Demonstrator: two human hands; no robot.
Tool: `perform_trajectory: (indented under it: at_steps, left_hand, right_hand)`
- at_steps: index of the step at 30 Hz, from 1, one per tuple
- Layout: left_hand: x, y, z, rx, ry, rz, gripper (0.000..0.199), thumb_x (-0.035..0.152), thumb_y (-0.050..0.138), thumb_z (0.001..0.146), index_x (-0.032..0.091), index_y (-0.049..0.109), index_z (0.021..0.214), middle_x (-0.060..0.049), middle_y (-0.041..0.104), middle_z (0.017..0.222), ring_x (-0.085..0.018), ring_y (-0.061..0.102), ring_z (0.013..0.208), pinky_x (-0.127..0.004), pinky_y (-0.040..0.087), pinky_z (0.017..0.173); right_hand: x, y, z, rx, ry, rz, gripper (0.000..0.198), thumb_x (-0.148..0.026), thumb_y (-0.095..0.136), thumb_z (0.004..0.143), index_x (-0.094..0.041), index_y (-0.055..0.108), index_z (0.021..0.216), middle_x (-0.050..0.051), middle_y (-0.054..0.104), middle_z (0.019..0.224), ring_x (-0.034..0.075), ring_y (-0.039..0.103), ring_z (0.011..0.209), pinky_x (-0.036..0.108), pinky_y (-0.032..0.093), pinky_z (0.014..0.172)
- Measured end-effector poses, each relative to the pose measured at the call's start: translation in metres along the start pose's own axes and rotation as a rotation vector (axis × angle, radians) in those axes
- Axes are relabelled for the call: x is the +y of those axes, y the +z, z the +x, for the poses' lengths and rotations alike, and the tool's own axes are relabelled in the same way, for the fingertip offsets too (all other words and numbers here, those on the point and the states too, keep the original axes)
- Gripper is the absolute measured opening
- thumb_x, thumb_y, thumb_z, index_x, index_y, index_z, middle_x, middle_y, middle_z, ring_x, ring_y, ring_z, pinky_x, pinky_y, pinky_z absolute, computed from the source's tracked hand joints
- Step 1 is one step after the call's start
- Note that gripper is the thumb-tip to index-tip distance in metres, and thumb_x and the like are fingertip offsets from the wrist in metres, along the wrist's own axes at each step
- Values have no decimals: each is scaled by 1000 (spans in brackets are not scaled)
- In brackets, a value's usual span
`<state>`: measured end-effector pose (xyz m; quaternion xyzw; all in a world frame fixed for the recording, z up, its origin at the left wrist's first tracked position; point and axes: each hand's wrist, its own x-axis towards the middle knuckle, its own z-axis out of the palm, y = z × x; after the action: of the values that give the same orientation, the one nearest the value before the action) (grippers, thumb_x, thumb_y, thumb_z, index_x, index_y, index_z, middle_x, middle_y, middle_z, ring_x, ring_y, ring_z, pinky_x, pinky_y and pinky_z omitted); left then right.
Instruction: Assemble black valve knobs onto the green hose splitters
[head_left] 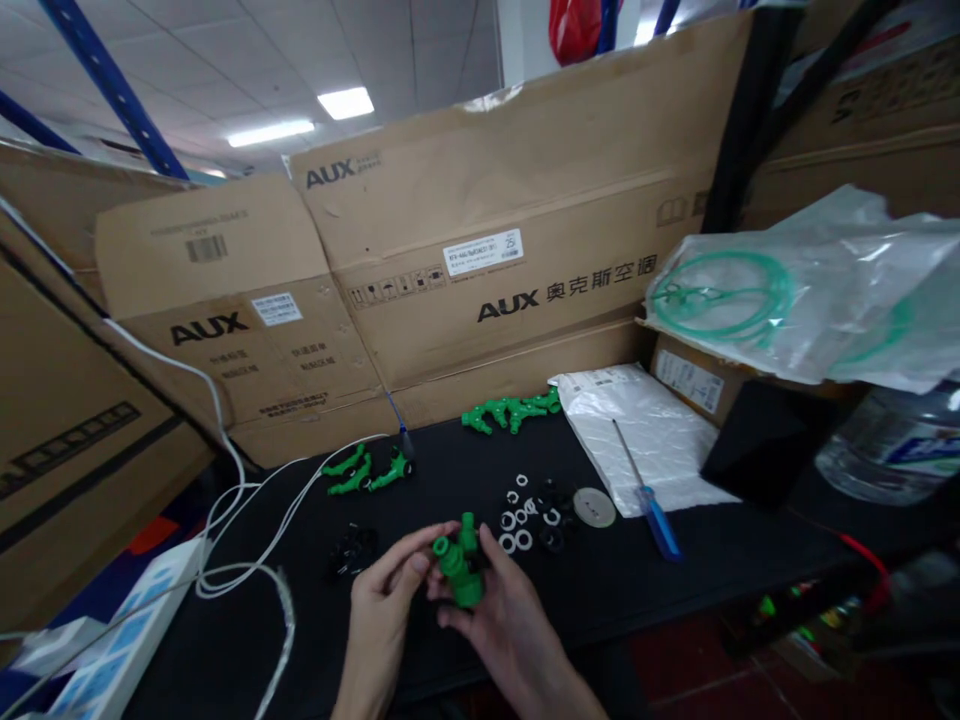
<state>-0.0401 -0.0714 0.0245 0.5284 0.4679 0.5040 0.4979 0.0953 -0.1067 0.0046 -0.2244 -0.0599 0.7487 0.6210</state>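
Green fitting (459, 575) grasped by fingers of right hand (517, 612), front-left of white rings (508, 521). Left hand (384, 592): fingers bent beside fitting, grip unclear. Screwdriver (649, 504) right of rings, black pieces (352, 550) left.

A green fitting (461, 578) is held between the left hand (384, 590) and the right hand (514, 615); white rings (530, 507) are scattered just beyond; a screwdriver (651, 502) is laid partly across a white packet (611, 425); green pieces (512, 408) are grouped near cardboard (420, 330).
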Motion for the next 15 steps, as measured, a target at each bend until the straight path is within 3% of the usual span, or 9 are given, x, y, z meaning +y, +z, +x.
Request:
perform_trajectory:
  at_steps: [3,5,7,11,13,15]
  left_hand:
    - [-9,14,24,-94,15,115,62,66,63,87,16,75,119,-17,76,118,-21,69,79,-34,59,76]
    - [-17,28,41,-291,23,360,55,60,62,88,16,74,118,-15,77,112,-23,70,86,-34,56,82]
    - [-24,43,54,-374,32,426,45,49,72,80,16,77,110,-12,78,101,-24,69,83,-33,54,80]
    - [-28,58,61,-416,92,486,23,36,75,73,17,79,84,-6,72,79,-21,62,70,-30,50,70]
    - [-31,59,59,-416,130,486,23,38,71,78,19,77,89,-6,73,88,-23,63,85,-29,49,78]
    - [-36,60,59,-423,64,468,25,43,65,84,21,77,88,-4,72,84,-24,64,88,-30,49,79]
  right_hand:
    - [-10,-13,-5,69,-133,-27,60,-58,87,68,-16,69,106,5,74,81,17,67,65,24,48,51]
    - [-17,-21,-10,80,-217,-66,53,-53,87,71,-19,68,107,4,74,86,18,67,72,24,48,51]
    - [-26,-25,-14,64,-276,-115,49,-48,90,70,-19,68,102,3,72,85,18,66,73,23,47,51]
    - [-43,-23,-11,42,-358,-243,48,-50,89,70,-22,66,102,0,69,79,15,63,64,21,45,49]
    - [-53,-19,-2,34,-374,-325,51,-53,88,70,-23,66,104,-1,69,79,14,62,61,21,45,48]
    - [-67,-11,12,6,-363,-394,53,-55,89,68,-23,66,104,0,70,80,14,63,60,20,44,48]
